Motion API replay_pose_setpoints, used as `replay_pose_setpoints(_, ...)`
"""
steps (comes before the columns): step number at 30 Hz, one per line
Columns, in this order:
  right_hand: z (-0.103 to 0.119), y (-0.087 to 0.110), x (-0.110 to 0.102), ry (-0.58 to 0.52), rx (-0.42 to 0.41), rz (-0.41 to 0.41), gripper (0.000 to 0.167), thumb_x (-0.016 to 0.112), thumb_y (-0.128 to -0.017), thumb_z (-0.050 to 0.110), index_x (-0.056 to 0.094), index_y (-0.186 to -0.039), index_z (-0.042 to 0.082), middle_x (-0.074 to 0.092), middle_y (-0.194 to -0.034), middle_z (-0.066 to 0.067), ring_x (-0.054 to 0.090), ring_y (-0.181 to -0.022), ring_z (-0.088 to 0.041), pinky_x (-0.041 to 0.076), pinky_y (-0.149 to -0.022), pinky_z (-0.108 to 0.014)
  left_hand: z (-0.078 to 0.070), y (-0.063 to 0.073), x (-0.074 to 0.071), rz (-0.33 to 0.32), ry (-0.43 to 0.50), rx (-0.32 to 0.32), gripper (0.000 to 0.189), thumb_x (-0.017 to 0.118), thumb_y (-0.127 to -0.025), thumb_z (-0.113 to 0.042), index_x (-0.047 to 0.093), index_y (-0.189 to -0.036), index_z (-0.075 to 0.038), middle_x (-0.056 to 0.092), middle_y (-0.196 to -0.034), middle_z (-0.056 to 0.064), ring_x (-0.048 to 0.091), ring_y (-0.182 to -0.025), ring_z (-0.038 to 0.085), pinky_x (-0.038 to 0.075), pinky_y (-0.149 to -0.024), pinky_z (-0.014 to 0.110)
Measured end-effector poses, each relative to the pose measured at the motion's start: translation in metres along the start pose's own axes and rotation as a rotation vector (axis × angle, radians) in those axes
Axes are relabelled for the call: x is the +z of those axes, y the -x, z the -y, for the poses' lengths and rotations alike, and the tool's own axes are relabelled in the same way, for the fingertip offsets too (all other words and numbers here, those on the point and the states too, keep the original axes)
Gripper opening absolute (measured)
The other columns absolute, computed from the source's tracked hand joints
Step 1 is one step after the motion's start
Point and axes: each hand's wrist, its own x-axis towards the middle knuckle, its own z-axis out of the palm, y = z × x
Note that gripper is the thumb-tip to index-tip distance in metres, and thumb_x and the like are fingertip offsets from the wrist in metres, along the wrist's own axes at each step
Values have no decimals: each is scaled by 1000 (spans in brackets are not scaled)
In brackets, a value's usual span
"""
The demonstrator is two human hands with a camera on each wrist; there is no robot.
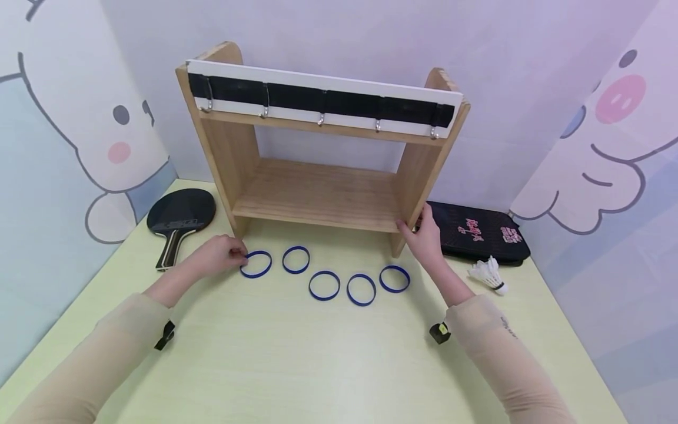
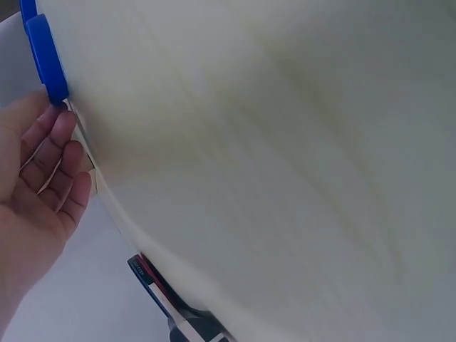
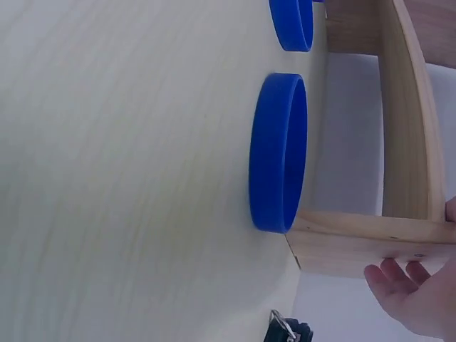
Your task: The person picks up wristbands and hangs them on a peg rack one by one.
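Several blue silicone wristbands lie on the table below a small wooden shelf (image 1: 318,191). At the leftmost wristband (image 1: 256,276), my left hand (image 1: 217,256) pinches the near-left edge between thumb and fingertips. The left wrist view shows that wristband (image 2: 48,60) at the fingertips of my left hand (image 2: 43,164). My right hand (image 1: 425,238) holds the lower right side of the shelf, thumb at the front and fingers on the outer face. In the right wrist view, fingertips of my right hand (image 3: 420,296) touch the side panel (image 3: 356,246), near the rightmost wristband (image 3: 269,157).
Along the shelf top runs a white board with a black strip (image 1: 323,101) and several metal hooks (image 1: 321,119). A table tennis paddle (image 1: 182,212) lies left. On the right are a black case (image 1: 477,232) and a shuttlecock (image 1: 488,275). Walls stand behind and beside the table.
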Motion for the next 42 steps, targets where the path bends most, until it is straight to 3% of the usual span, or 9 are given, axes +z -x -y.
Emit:
replay_pose_setpoints(10, -4, 4, 3, -152, 72, 28, 68, 64, -90, 21, 22, -143, 19, 42, -135, -21, 50, -113, -41, 41, -95, -56, 0, -4, 0, 36, 42, -55, 4, 73, -79, -7, 70, -82, -6, 65, -71, -3, 55, -64, 9, 48, -61, 27)
replay_pose_setpoints(13, -6, 5, 2, -164, 68, 27, 68, 65, -90, 24, 23, -144, 21, 42, -136, -20, 50, -115, -41, 38, -97, -58, 0, -5, -3, 33, 39, -73, 3, 72, -80, -8, 70, -81, -6, 65, -70, -4, 54, -62, 9, 47, -59, 26)
replay_pose_setpoints(19, -8, 4, 3, -170, 44, 17, 69, 65, -90, 26, 23, -144, 25, 44, -137, -20, 52, -114, -43, 38, -96, -57, -2, -6, -8, 23, 6, -45, 5, 69, -81, -8, 70, -76, -5, 64, -69, -4, 51, -59, 9, 45, -57, 26)
replay_pose_setpoints(24, -8, 4, 5, -155, 35, 6, 67, 66, -89, 25, 26, -143, 25, 47, -134, -20, 55, -112, -41, 41, -95, -56, -6, -7, -14, 5, 28, -49, 5, 68, -81, -9, 69, -77, -5, 66, -70, -3, 56, -65, 9, 47, -60, 26)
replay_pose_setpoints(33, -7, 4, 6, -171, 37, 10, 65, 67, -89, 24, 29, -141, 27, 49, -135, -19, 57, -110, -40, 44, -94, -53, -22, -8, -34, -41, 70, -95, 3, 68, -84, -8, 69, -86, -5, 67, -76, 1, 60, -72, 15, 47, -61, 27)
replay_pose_setpoints(42, -7, 4, 1, -157, 37, 8, 66, 67, -89, 26, 28, -142, 28, 48, -135, -20, 57, -110, -42, 47, -90, -55, -35, -11, -60, -117, 36, -80, 6, 68, -86, -12, 70, -91, -8, 68, -80, 2, 59, -78, 18, 45, -64, 31)
